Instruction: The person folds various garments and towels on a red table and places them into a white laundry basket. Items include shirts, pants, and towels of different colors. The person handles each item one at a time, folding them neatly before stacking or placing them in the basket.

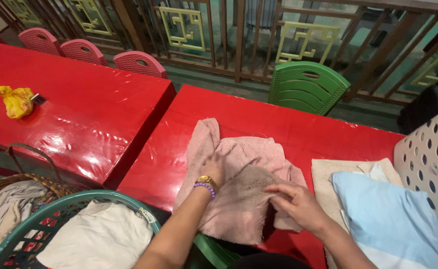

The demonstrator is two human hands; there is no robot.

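A pink towel (244, 174) lies spread on the red table (288, 124), its near edge hanging over the table's front. My left hand (213, 167) presses flat on the towel's left-middle; a gold watch and a purple bead bracelet sit on that wrist. My right hand (298, 201) pinches a fold of the towel near its lower right edge. To the right lies a stack of folded cloths: a beige one (328, 174) underneath and a light blue one (388, 219) on top.
A green laundry basket (74, 204) with white cloth stands at bottom left, beside a woven basket (9, 189). A white perforated hamper (430, 159) is at right. A second red table (79, 109) holds a yellow bag (15, 101). Pink chairs (139, 64), a green chair (306, 87).
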